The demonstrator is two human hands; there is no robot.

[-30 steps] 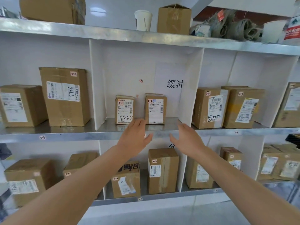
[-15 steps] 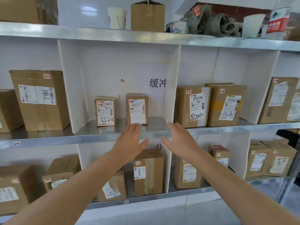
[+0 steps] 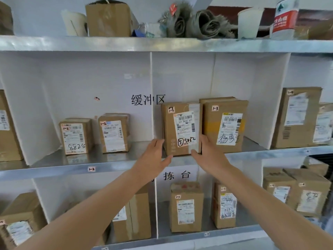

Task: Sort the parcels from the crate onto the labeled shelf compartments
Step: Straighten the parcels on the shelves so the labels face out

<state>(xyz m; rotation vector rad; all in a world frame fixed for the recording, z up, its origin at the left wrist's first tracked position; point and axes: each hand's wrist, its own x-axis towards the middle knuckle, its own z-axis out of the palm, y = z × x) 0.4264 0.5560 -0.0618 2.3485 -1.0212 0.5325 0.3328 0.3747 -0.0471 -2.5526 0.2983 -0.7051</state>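
A: Where is the parcel marked 1-3 point(image 3: 182, 129)?
B: It stands upright on the middle shelf point(image 3: 252, 156), in the compartment just right of the white divider point(image 3: 152, 105), just beside a neighbour parcel point(image 3: 225, 123).
A: And the hands?
B: The left hand point(image 3: 155, 156) is at its left face and the right hand point(image 3: 207, 154) at its lower right corner. The fingers point(image 3: 158, 144) of both are straight and together, not curled. The parcel lies between them, long axis vertical, both hands about equally near
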